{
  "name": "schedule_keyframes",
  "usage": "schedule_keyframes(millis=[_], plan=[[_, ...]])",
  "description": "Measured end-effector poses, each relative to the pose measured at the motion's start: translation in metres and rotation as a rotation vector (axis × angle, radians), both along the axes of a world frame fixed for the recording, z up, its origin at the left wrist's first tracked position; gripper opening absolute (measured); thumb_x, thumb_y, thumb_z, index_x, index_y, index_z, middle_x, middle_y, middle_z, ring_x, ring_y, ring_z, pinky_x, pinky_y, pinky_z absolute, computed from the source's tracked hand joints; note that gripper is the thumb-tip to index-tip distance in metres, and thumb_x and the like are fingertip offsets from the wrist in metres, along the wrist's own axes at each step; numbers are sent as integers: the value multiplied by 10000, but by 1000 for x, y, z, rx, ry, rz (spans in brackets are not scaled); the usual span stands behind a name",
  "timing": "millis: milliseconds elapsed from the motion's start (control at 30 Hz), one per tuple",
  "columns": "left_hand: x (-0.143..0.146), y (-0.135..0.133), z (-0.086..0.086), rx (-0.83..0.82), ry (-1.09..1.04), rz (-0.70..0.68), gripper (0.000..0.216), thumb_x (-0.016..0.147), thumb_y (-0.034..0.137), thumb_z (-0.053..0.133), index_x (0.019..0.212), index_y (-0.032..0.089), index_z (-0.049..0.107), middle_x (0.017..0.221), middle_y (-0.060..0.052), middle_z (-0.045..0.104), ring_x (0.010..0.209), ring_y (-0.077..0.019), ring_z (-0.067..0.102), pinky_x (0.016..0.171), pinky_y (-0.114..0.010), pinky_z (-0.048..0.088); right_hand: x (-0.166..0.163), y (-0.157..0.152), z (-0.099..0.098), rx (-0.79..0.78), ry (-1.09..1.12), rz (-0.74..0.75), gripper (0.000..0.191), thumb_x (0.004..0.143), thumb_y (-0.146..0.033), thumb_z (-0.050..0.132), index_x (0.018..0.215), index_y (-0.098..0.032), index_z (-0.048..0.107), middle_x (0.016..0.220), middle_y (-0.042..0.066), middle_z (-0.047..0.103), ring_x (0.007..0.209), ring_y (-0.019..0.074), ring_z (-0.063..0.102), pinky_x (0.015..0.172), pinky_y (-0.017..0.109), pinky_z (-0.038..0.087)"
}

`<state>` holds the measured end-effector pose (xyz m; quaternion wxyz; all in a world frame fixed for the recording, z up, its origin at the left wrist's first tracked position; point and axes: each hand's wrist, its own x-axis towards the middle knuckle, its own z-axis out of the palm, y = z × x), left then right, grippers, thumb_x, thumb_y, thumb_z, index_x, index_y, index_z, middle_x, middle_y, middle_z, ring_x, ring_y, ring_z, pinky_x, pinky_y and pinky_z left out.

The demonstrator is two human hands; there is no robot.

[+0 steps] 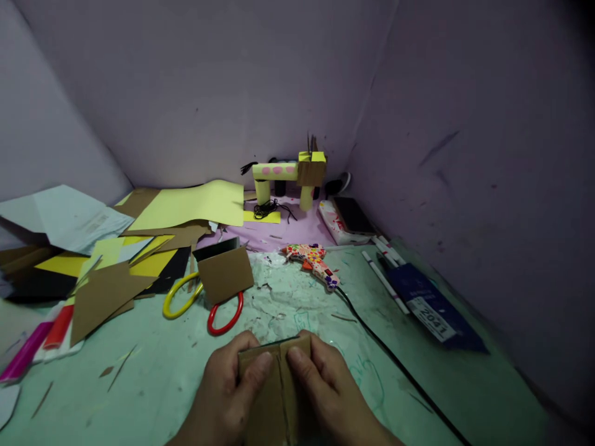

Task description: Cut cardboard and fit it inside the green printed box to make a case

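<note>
Both my hands grip one piece of brown cardboard (264, 406) at the bottom middle, above the green tabletop. A dark seam or fold line runs down its middle. My left hand (227, 384) closes round its left side, thumb on the near face. On the right side my right hand (332, 387) does the same, its thumb close to the seam. The fingers behind the cardboard are partly hidden. Just beyond lie scissors with a yellow handle (170, 303) and a red handle (225, 332), partly covered by a bent cardboard piece (226, 274).
A patterned glue gun (320, 269) lies ahead, its black cord (395, 362) running to the lower right. Paper and cardboard scraps (105, 294) pile up at left. A yellow animal model (276, 171) stands at the back. Phone (352, 215), markers (385, 282) and a blue packet (430, 303) lie right.
</note>
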<state>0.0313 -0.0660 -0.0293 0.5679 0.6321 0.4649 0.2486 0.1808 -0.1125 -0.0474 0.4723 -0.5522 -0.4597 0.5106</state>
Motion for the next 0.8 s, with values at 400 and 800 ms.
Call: schedule_keyframes(millis=[400,800], plan=[[1,-1,-4,173,50,-14,346,801,441,487,551,207,445,504,27,403,472,-121,373,443,-241,284,-1,0,-3,-21,-13,47,447,813,-618,435,646,-204,417,570,-27,404,531,112,371,474,247,302],[3,1,-4,235,95,-11,298,787,371,497,543,202,464,498,35,422,463,-112,384,430,-231,288,-1,2,1,5,-41,-7,332,803,-464,503,607,-205,436,540,-28,414,498,106,372,450,250,283]])
